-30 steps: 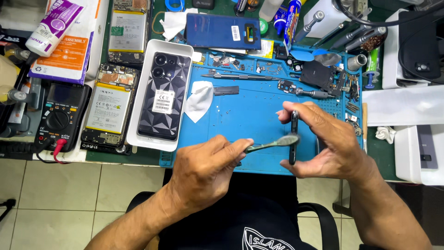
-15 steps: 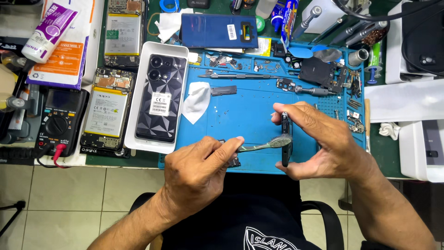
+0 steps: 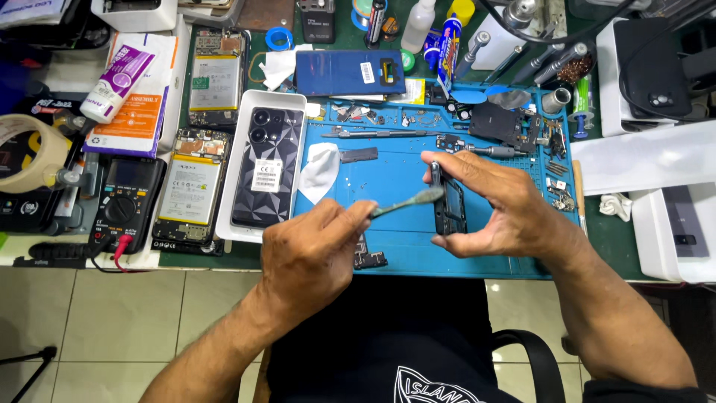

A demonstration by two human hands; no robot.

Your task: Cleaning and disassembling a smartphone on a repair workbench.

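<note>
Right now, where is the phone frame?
In the head view the phone frame stands on edge in the right hand, above the blue mat, right of centre, with the brush from the left hand against it.

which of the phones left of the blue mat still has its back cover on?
The dark phone lying in the white tray, camera lenses up. The two phones left of it lie open, batteries and boards exposed.

A blue mat (image 3: 403, 239) covers the desk's middle. The frame (image 3: 450, 201) is black, the brush (image 3: 406, 203) grey-green. A white tray (image 3: 237, 160) holds a dark phone (image 3: 267, 168) with a faceted triangle pattern. Near the far edge lies a navy back cover (image 3: 339, 72). At the left edge sit an orange-and-white box (image 3: 138, 112), a white-and-purple tube (image 3: 119, 80) and a black meter (image 3: 127, 201) with a red lead.
</note>
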